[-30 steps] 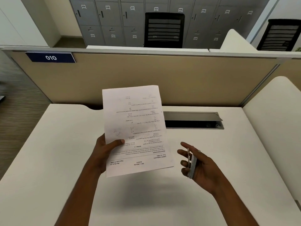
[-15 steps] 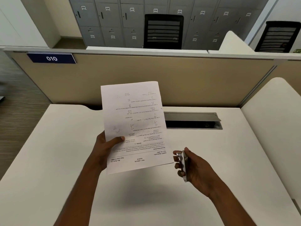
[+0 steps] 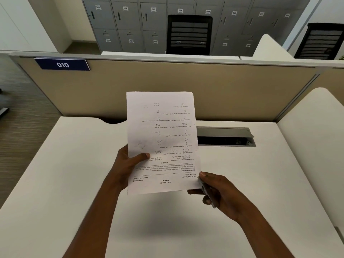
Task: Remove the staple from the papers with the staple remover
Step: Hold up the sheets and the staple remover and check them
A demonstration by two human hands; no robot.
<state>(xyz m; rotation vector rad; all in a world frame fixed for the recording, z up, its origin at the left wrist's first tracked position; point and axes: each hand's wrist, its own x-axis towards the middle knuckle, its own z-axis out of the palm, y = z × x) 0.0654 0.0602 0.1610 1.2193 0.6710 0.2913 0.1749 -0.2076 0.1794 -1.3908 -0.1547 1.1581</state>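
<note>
Since half a second earlier the right hand [image 3: 221, 194] had carried the staple remover [image 3: 205, 189] leftward until its tip met the near right corner of the papers [image 3: 162, 131]; before, a gap separated them. Print on the white sheets ran upside down: "SECTION – A", "General Instructions", "CLASS XI", "SUBJECT: Mathematics". A blue plate [image 3: 62, 64] on the beige partition read "010", and grey lockers [image 3: 128, 21] behind bore 027 and 028. Right fingers were curled round the slim grey metal tool; the left hand [image 3: 124, 164] pinched the papers' left edge, thumb on top, holding them tilted above the smooth white counter [image 3: 65, 174]. The staple itself was too small to make out
</note>
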